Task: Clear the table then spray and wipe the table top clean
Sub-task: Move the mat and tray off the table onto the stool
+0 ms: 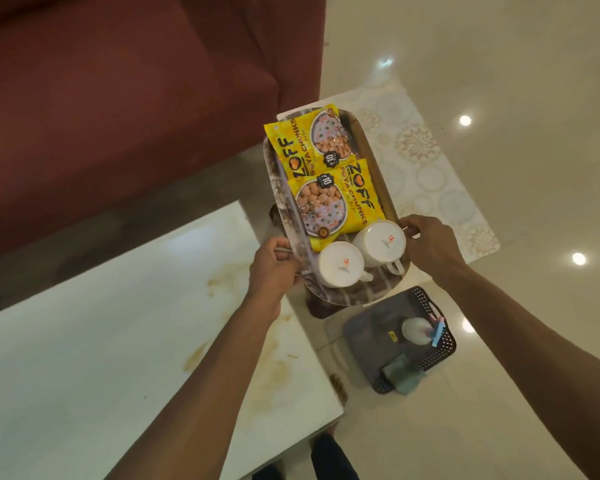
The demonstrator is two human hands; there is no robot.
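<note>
From the head view, the left hand [274, 268] and right hand [430, 244] hold a patterned tray [381, 181] by its near edges, fingers [407, 225] curled round the rim on both sides, above the floor just past the corner of the white desk [84, 341]. On the tray lie two yellow snack packets [312, 140] and two upturned white mugs [340, 265]. Brownish stains [219, 282] mark the desk top. A dark basket [368, 334] on the floor holds a spray bottle [418, 330] and a cloth [402, 374].
</note>
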